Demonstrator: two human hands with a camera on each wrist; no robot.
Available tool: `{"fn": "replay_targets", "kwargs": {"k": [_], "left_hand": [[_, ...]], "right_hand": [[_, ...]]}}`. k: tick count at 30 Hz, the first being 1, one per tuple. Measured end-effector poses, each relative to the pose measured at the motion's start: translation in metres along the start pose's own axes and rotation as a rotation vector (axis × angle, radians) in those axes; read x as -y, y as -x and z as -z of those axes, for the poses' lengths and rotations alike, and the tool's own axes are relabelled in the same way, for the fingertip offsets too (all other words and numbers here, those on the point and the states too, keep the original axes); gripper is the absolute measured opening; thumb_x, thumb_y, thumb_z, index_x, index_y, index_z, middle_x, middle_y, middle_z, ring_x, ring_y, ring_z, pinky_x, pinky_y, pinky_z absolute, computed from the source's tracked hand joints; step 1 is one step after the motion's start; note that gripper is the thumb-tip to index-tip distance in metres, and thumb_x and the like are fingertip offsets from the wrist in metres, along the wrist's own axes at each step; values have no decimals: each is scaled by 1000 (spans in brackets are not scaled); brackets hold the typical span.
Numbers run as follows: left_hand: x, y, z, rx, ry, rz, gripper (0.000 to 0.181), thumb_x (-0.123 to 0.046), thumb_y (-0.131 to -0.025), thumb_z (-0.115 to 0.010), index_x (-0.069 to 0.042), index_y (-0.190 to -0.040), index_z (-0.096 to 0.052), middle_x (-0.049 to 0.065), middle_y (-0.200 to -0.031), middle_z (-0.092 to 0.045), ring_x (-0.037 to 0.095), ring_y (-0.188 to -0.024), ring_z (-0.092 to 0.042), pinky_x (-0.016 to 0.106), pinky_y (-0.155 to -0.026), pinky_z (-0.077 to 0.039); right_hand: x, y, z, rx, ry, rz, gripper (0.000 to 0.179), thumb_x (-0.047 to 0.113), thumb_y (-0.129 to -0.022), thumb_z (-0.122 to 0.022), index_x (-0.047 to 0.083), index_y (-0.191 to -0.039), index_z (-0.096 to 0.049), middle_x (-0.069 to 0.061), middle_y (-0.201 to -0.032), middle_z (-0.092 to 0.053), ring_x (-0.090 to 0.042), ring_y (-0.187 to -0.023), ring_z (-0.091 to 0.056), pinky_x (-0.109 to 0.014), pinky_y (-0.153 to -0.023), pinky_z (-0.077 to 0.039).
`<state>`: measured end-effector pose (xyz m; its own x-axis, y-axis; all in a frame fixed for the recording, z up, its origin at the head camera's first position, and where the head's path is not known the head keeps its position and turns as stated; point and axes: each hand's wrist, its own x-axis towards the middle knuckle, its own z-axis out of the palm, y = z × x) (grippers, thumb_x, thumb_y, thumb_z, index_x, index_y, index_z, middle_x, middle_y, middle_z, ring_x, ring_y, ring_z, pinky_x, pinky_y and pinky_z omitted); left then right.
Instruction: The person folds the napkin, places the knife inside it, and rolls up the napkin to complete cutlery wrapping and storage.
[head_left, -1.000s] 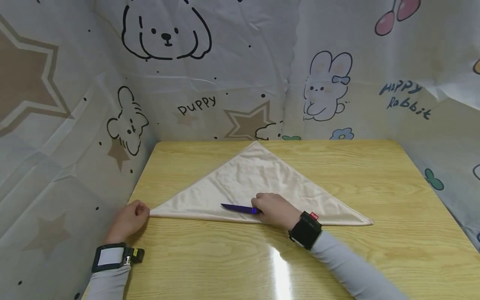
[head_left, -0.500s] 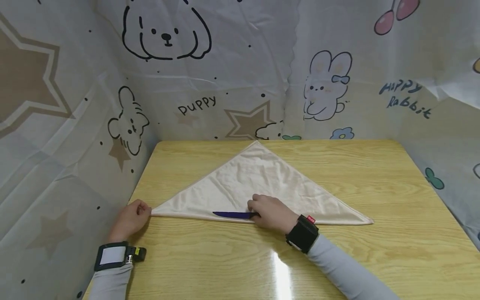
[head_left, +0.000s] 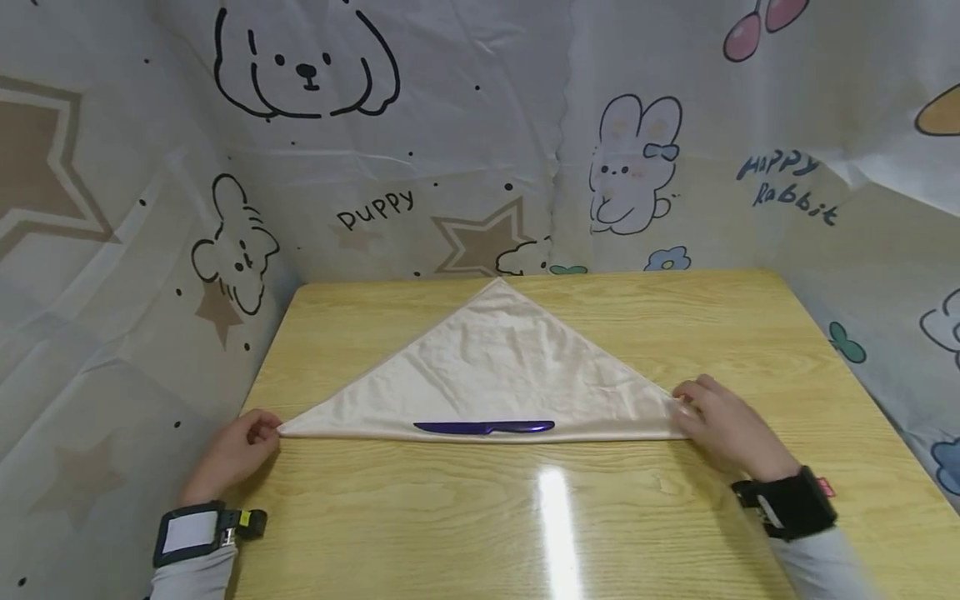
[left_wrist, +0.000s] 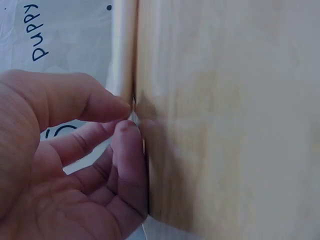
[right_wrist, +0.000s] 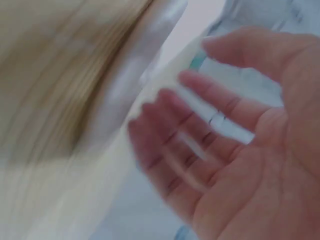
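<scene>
A cream satin cloth, folded into a triangle, lies with its long edge toward me. Along that edge rests a purple knife, blade to the left. At the cloth's left corner my left hand pinches the tip; the left wrist view shows thumb and forefinger meeting at the edge of the cloth. My right hand is at the right corner, hiding it in the head view. In the right wrist view, its fingers are blurred and spread, with nothing held between them and the thumb.
The wooden table carries the cloth and reflects a bright streak in front. Pale printed sheets with cartoon drawings hang as a back wall and along both sides, close to the left forearm.
My right hand has let go of the knife, which now lies on the cloth, and has moved right to the far corner. My left hand keeps its corner. The head view has shifted slightly.
</scene>
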<state>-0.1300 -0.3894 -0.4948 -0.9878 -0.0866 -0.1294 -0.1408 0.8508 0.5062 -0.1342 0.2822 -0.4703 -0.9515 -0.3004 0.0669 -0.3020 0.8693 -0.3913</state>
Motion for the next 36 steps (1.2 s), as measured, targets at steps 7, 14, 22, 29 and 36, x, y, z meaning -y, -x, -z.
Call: {"fn": "replay_targets", "kwargs": {"k": [7, 14, 22, 29, 36], "left_hand": [[1, 2, 1, 1, -1, -10, 27, -11, -93, -59, 3, -116, -56, 18, -97, -57, 29, -86, -50, 36, -68, -43], [1, 0, -1, -2, -21, -14, 23, -12, -94, -58, 1, -113, -59, 16, -97, -57, 27, -86, -50, 35, -67, -42], [4, 0, 1, -20, -12, -30, 24, -17, -97, -56, -1, -114, -60, 16, -100, -59, 28, -87, -50, 36, -67, -42], [-8, 5, 20, 10, 53, -71, 36, -31, -102, -48, -1, -118, -56, 21, -112, -62, 30, -94, -59, 40, -70, -51], [-60, 13, 30, -159, 127, -258, 29, -31, -98, -55, -5, -109, -63, 11, -103, -67, 18, -91, -62, 43, -76, -56]], "right_hand": [[-69, 39, 23, 81, -39, -191, 37, 34, -95, -60, -1, -101, -65, -12, -88, -63, -22, -75, -55, -41, -64, -47], [-79, 37, 13, 96, -102, -200, 29, 36, -95, -60, 9, -88, -66, -1, -73, -57, -14, -64, -45, -29, -57, -36], [-75, 33, 11, 89, -117, -172, 23, 32, -89, -69, 9, -89, -66, -1, -77, -61, -13, -65, -48, -27, -57, -41], [-75, 32, 10, 23, -137, -57, 7, 16, -86, -72, 13, -87, -65, -1, -80, -55, -10, -66, -46, -25, -55, -40], [-77, 30, 9, 71, -169, -46, 7, 17, -90, -68, 13, -94, -63, 1, -83, -62, -7, -70, -54, -26, -58, -47]]}}
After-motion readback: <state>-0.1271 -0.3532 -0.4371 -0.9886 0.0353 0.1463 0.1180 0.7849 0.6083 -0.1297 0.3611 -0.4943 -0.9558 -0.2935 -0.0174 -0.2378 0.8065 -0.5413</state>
